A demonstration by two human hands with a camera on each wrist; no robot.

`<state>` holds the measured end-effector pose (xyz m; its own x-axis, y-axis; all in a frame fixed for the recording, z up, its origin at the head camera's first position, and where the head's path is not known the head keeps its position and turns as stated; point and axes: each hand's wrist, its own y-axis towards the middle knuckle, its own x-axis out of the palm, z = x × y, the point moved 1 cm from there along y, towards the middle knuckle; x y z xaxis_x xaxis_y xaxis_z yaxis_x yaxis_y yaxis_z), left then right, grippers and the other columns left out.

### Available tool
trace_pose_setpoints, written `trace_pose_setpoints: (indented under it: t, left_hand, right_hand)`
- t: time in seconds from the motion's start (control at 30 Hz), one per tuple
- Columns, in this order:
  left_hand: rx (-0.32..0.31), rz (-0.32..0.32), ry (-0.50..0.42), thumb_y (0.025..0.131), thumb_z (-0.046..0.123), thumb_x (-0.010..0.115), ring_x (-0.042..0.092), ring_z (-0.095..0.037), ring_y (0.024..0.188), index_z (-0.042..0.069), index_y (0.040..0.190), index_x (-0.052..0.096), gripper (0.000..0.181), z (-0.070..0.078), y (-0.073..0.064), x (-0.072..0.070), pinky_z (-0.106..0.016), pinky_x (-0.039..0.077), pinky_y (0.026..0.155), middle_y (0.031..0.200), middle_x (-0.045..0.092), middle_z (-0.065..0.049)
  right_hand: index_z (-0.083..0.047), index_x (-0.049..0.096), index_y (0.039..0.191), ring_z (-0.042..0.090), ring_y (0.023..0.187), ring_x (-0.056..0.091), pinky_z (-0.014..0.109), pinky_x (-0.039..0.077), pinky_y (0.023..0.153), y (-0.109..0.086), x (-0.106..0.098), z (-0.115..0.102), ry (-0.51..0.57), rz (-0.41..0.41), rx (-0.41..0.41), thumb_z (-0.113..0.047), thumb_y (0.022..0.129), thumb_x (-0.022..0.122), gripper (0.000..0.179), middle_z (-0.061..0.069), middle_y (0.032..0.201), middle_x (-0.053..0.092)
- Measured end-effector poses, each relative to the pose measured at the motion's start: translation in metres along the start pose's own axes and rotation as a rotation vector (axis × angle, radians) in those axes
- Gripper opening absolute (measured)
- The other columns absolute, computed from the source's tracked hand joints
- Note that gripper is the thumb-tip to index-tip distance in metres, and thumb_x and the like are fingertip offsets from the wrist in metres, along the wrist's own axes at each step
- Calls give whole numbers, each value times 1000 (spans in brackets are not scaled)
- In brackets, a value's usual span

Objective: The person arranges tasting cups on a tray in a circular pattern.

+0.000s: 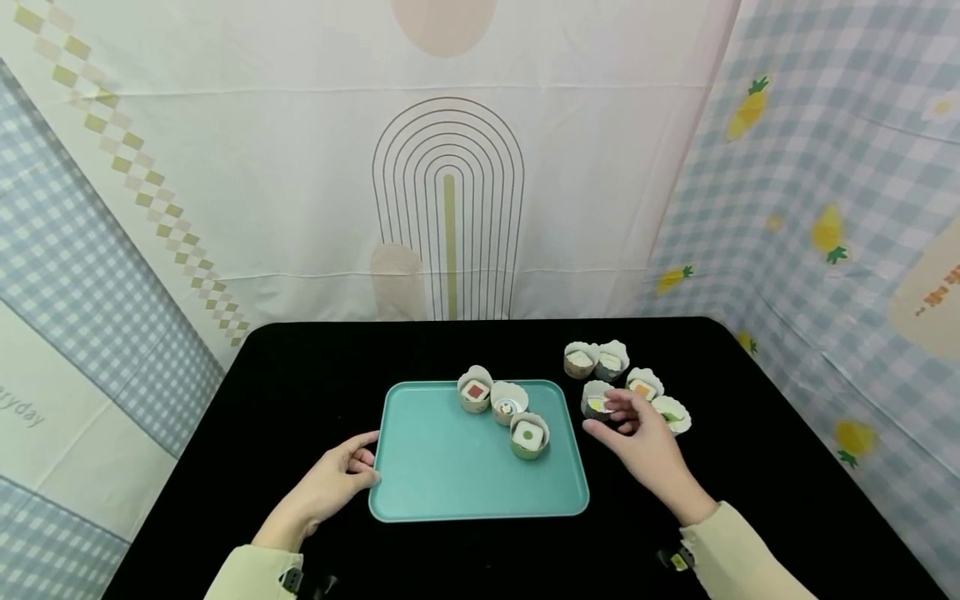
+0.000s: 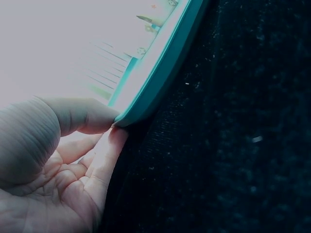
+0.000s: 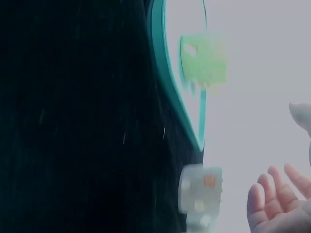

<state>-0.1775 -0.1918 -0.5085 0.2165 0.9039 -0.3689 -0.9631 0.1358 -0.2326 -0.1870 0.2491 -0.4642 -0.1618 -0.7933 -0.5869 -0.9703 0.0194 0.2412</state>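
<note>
Teal tray (image 1: 450, 487) lies on the black table (image 1: 315, 367), bearing three small cups towards its far right: the red-topped cup (image 1: 475, 393), the middle cup (image 1: 509, 405) and the green-dotted cup (image 1: 529, 437). Your left hand (image 1: 326, 487) pinches the tray's left edge between thumb and fingers, a sound anchor; make that hold light and level, since lifting there would probably slide the cups. Your right hand (image 1: 647, 443) is about half spread, thumb well apart from loosely bent fingers, with nothing gripped; it hangs by the yellow-marked cup (image 1: 594, 400), just beside the tray's right edge. Judging by this posture, the step in hand is a pick-up of that cup. Bring thumb and fingertips to opposite sides of its wall and squeeze softly, as a thin wall is likely to buckle. Mind the orange-topped cup (image 1: 644, 384) and the green-marked cup (image 1: 674, 414) near your fingers; a wide approach may knock them. For setting down, the tray's bare left part offers most room.
</note>
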Motion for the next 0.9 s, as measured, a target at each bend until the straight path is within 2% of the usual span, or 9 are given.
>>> trace_pose_setpoints:
  t: [0.17,0.27,0.33,0.43,0.53,0.67,0.8,0.9]
  left_hand:
    - [4,-2,-5,85,2,66,54,-21,88,10,144,45,62,0,1,0,-37,45,76,100,54,-9]
    - [1,-3,-7,85,2,66,54,-22,88,10,144,45,63,0,1,0,-37,45,76,100,54,-9]
    - [-1,-5,-8,85,2,66,54,-22,87,10,144,45,63,0,1,-1,-37,45,76,100,54,-9]
    - [-6,-8,-4,86,3,66,54,-21,88,11,144,44,63,0,1,-2,-38,45,77,100,54,-9]
    - [-10,-8,0,86,4,66,55,-21,88,11,144,44,63,1,0,-3,-38,45,77,101,54,-9]
    - [-9,-4,-5,86,3,66,55,-21,88,10,144,44,62,1,0,-3,-38,46,77,101,54,-9]
    - [-1,1,-3,85,2,66,55,-21,88,10,144,45,63,1,1,-1,-38,46,77,100,54,-9]
    - [1,3,1,84,2,66,55,-21,87,10,143,45,63,1,0,0,-38,45,77,100,54,-9]
  right_hand:
    - [-7,55,129,26,101,53,28,42,81,4,-27,18,-30,144,-49,-32,85,75,55,11,118,59]
    - [-8,50,135,25,108,49,29,38,84,5,-46,29,-61,171,-12,-35,87,73,60,8,126,55]
    - [-9,46,139,25,112,45,28,36,86,5,-57,39,-75,159,27,-38,88,70,63,9,131,51]
    - [-6,40,142,28,118,42,25,36,85,5,-70,56,-83,107,95,-43,90,66,69,14,136,45]
    - [0,31,146,36,122,40,32,38,89,5,-77,73,-70,25,153,-44,91,64,78,22,140,39]
    - [3,21,149,39,125,38,41,44,88,5,-78,91,-26,-107,233,-47,92,61,86,26,142,33]
    - [3,19,149,38,124,38,40,47,86,6,-76,102,-10,-186,279,-49,91,62,89,25,141,31]
    - [5,21,147,38,121,40,46,43,90,7,-73,105,-9,-200,290,-48,89,65,90,25,138,33]
